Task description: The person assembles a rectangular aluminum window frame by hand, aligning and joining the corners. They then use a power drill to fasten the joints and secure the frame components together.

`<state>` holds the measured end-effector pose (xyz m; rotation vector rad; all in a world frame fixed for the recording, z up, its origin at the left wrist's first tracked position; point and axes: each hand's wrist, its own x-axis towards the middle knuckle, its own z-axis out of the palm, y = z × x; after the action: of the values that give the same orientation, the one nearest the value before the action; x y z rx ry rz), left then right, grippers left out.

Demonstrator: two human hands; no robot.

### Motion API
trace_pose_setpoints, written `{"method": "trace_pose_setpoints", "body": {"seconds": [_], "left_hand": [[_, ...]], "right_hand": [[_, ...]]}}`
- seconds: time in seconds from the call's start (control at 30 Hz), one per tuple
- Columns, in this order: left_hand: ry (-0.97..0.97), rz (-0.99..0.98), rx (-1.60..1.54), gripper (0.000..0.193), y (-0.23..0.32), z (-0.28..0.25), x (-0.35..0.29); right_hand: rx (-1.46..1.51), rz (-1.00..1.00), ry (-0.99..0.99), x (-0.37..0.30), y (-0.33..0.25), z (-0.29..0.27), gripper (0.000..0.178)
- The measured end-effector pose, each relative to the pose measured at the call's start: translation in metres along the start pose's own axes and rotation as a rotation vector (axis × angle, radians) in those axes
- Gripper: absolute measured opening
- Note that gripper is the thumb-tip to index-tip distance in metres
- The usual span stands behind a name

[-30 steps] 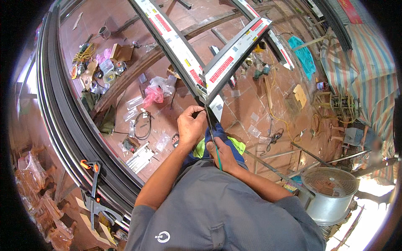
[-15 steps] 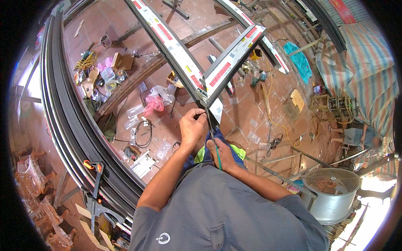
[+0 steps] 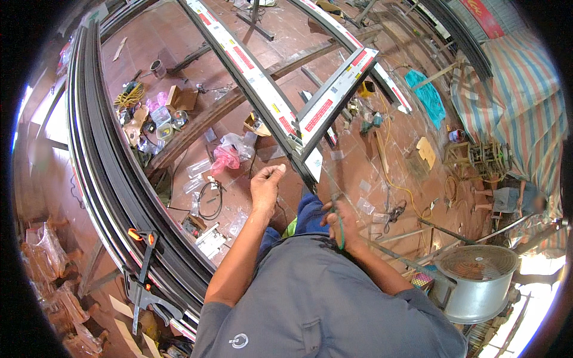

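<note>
Below the joint of the dark metal frame, my left hand is held up with thumb and fingertips pinched together. Whatever may be between them is too small to make out. My right hand is closed around a thin tool with a green handle, close to my waist; its slim shaft is blurred, so its exact kind is unclear. White protective film with red labels covers the frame's long bar and its slanted bar. Neither hand touches the frame.
Long black profiles run down the left, with an orange-tipped clamp on them. A wooden beam crosses behind the frame. Plastic bags and cables litter the tiled floor. At right stand a metal drum fan and another person.
My right hand has drawn the green-handled tool away from the frame joint, down and right. My left hand has shifted slightly left and down, apart from the tool's tip.
</note>
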<state>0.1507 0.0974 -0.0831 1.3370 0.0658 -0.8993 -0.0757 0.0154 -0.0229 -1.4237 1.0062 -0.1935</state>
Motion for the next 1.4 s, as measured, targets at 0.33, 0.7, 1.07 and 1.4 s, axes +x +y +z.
{"method": "trace_pose_setpoints", "body": {"seconds": [0.33, 0.7, 1.07, 1.4], "left_hand": [[-0.159, 0.005, 0.091, 0.023, -0.007, 0.049, 0.012], [0.471, 0.262, 0.091, 0.008, -0.020, 0.104, -0.021], [1.003, 0.372, 0.176, 0.013, -0.053, 0.147, -0.003], [1.112, 0.393, 0.195, 0.009, -0.069, 0.143, 0.000]], "right_hand": [[-0.133, -0.227, 0.390, 0.081, -0.026, -0.091, 0.040], [-0.407, -0.676, 0.467, 0.379, -0.168, -0.288, 0.041], [-0.223, -0.600, -0.029, 0.596, -0.169, -0.351, 0.048], [0.047, -0.676, -0.379, 0.609, -0.168, -0.361, 0.048]]}}
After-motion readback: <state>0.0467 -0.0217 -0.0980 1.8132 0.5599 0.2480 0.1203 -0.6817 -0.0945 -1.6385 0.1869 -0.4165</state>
